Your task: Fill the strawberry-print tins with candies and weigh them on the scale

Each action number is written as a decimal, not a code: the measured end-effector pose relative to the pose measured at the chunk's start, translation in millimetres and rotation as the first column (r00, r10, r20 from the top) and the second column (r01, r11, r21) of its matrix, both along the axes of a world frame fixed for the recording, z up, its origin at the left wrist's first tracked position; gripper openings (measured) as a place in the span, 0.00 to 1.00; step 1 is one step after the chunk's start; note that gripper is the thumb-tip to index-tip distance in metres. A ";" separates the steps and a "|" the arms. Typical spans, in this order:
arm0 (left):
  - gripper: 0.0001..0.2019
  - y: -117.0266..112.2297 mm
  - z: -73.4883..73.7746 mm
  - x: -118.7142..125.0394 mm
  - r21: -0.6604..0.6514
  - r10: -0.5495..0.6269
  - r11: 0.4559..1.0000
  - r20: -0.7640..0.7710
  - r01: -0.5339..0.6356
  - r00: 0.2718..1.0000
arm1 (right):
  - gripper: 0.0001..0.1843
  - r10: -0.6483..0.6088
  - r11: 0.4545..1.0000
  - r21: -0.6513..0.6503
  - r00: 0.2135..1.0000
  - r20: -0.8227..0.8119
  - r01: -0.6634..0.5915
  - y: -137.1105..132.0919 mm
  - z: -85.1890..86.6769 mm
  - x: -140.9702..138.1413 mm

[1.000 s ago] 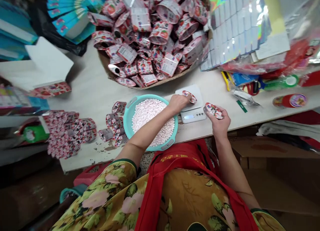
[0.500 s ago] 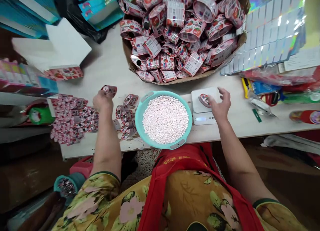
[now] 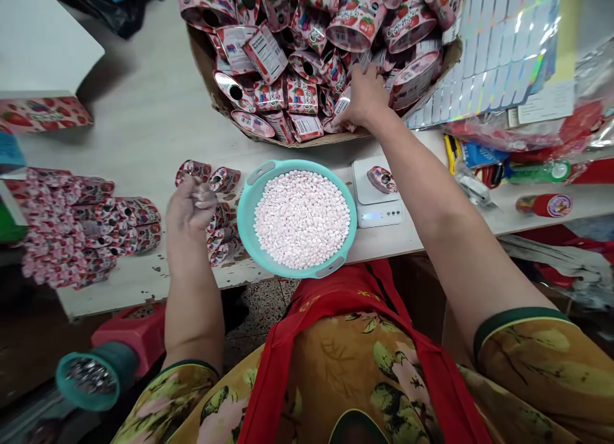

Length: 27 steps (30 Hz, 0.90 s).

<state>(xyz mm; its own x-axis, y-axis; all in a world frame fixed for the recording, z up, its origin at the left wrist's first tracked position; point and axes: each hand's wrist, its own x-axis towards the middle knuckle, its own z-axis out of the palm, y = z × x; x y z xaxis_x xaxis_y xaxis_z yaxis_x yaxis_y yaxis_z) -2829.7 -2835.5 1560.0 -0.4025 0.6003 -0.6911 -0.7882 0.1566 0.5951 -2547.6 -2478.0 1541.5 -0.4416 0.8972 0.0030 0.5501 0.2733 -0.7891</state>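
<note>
My left hand (image 3: 192, 204) hovers over a small cluster of filled strawberry-print packets (image 3: 218, 204) left of the teal bowl; its fingers are curled loosely and I see nothing in them. My right hand (image 3: 364, 98) reaches far into the big cardboard tray (image 3: 211, 92) heaped with empty strawberry-print packets (image 3: 307, 54), its fingers closing on one at the tray's front. A teal bowl (image 3: 249, 191) of small pink-white candies sits at the table's near edge. One packet (image 3: 382, 179) lies on the white scale (image 3: 374, 204) right of the bowl.
A larger pile of filled packets (image 3: 81, 226) lies at the left. A strawberry-print box (image 3: 43, 111) stands far left. Holographic card sheets (image 3: 499, 47), plastic bags and a red tube (image 3: 544, 205) crowd the right side. A teal-capped container (image 3: 93, 375) sits low at the left, beside a red stool.
My right hand left the scale, where the packet stays, and reached up into the cardboard tray. My left hand set its packet down beside the cluster and drew back a little.
</note>
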 end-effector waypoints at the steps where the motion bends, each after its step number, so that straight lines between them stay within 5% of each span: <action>1: 0.18 1.5 8.7 22.1 0.002 -0.018 1.000 0.023 0.018 1.000 | 0.31 -0.007 1.000 0.002 0.999 -0.033 0.007 0.7 1.4 2.2; 4: 0.08 11.5 24.8 90.5 -0.083 -0.246 0.964 0.076 0.252 0.966 | 0.29 -0.118 0.993 0.025 0.993 -0.002 0.118 -3.1 20.6 13.1; 7: 0.09 29.8 27.3 149.2 -0.066 -0.565 0.823 0.014 0.564 0.825 | 0.29 -0.198 0.980 0.020 0.980 0.005 0.197 -19.8 53.7 38.9; 9: 0.14 49.7 25.4 184.2 -0.065 -0.680 0.727 -0.205 0.683 0.704 | 0.29 -0.217 0.976 -0.019 0.963 -0.158 0.217 -40.5 74.1 69.7; 11: 0.13 76.5 22.6 220.8 -0.163 -0.715 0.623 -0.516 0.765 0.473 | 0.27 -0.274 0.958 -0.038 0.872 -0.405 0.283 -68.0 85.6 110.3; 13: 0.06 107.7 19.8 259.1 -0.354 -0.661 0.487 -0.747 0.798 0.072 | 0.26 -0.429 0.889 -0.123 0.706 -0.563 0.442 -99.3 85.7 155.3; 15: 0.09 137.5 17.7 292.6 -0.565 -0.539 0.329 -0.770 0.757 -0.341 | 0.29 -0.612 0.774 -0.283 0.556 -0.563 0.566 -131.5 76.1 197.5; 16: 0.11 149.6 17.3 304.2 -0.644 -0.481 0.281 -0.736 0.711 -0.477 | 0.31 -0.692 0.711 -0.364 0.505 -0.517 0.602 -147.5 69.0 215.6; 18: 0.14 163.9 19.4 310.9 -0.714 -0.431 0.252 -0.687 0.653 -0.585 | 0.32 -0.837 0.542 -0.510 0.377 -0.397 0.668 -178.4 53.6 243.3; 20: 0.17 160.9 27.6 290.7 -0.746 -0.465 0.306 -0.659 0.592 -0.591 | 0.29 -0.907 0.420 -0.603 0.307 -0.287 0.678 -206.4 40.1 259.6; 22: 0.17 140.8 42.1 244.0 -0.776 -0.566 0.441 -0.630 0.451 -0.532 | 0.26 -0.933 0.354 -0.677 0.294 -0.208 0.645 -228.3 30.7 266.0; 25: 0.15 90.7 64.2 140.2 -0.766 -0.741 0.643 -0.620 -0.006 -0.258 | 0.23 -0.943 0.318 -0.714 0.286 -0.170 0.624 -245.3 24.3 261.0; 27: 0.17 55.3 68.4 66.4 -0.771 -0.817 0.565 -0.574 -0.294 -0.064 | 0.24 -0.937 0.335 -0.715 0.295 -0.186 0.614 -246.9 24.4 250.0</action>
